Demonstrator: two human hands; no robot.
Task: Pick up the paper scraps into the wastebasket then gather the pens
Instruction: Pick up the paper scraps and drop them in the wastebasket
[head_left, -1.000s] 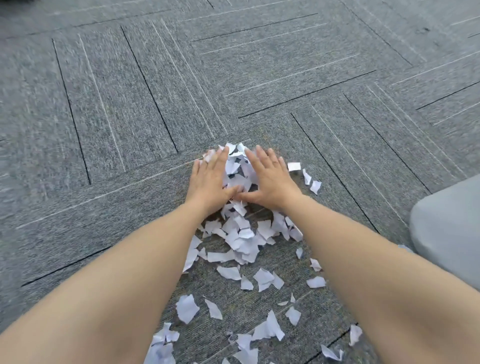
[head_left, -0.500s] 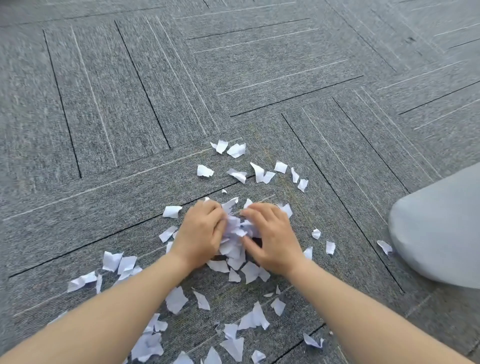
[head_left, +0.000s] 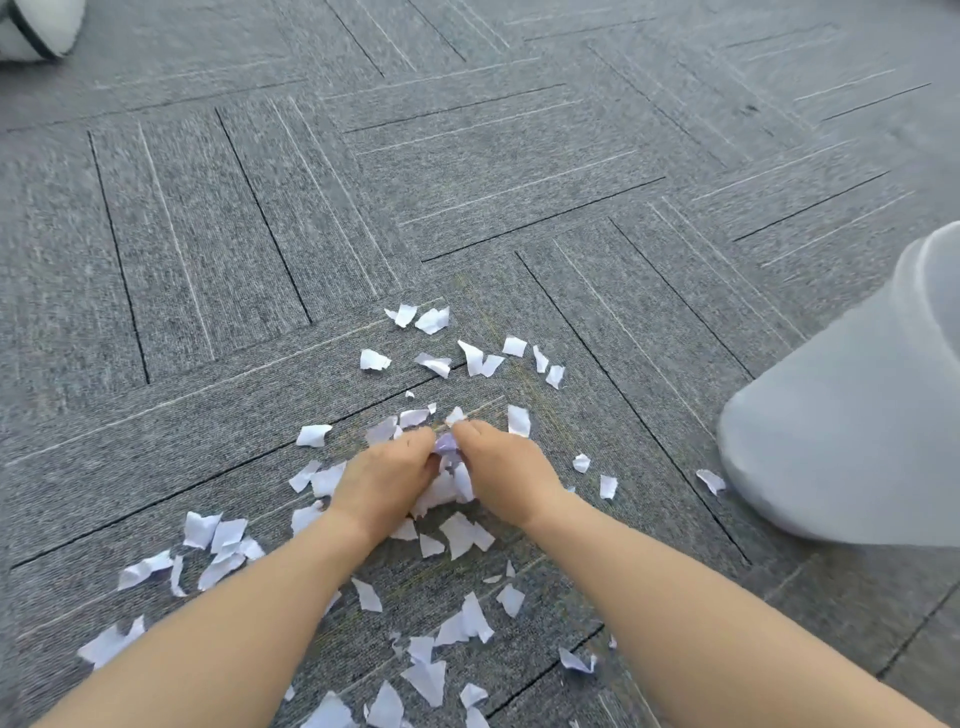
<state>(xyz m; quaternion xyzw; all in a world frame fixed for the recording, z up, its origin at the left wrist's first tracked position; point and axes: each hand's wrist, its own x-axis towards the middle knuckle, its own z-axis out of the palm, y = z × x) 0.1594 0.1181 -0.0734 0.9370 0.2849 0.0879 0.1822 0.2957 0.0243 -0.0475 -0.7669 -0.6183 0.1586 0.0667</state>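
**Scooping the scraps**

Fingers of the left hand (head_left: 387, 480) and right hand (head_left: 501, 470) curl inward, pinching a wad of paper scraps (head_left: 448, 475) on the carpet (head_left: 467, 182). Gathering step; next, lift it into the grey wastebasket (head_left: 852, 415) nearby, right.

The paper scraps (head_left: 460, 538) under my hands are thin white paper, matt, with ragged torn edges, some creased or curled; the floor (head_left: 208, 234) is grey carpet tile, a rough, ribbed, matt weave with thin dark and pale lines. The wastebasket (head_left: 857, 436) beside me looks like smooth, pale grey plastic, matt and slightly translucent.
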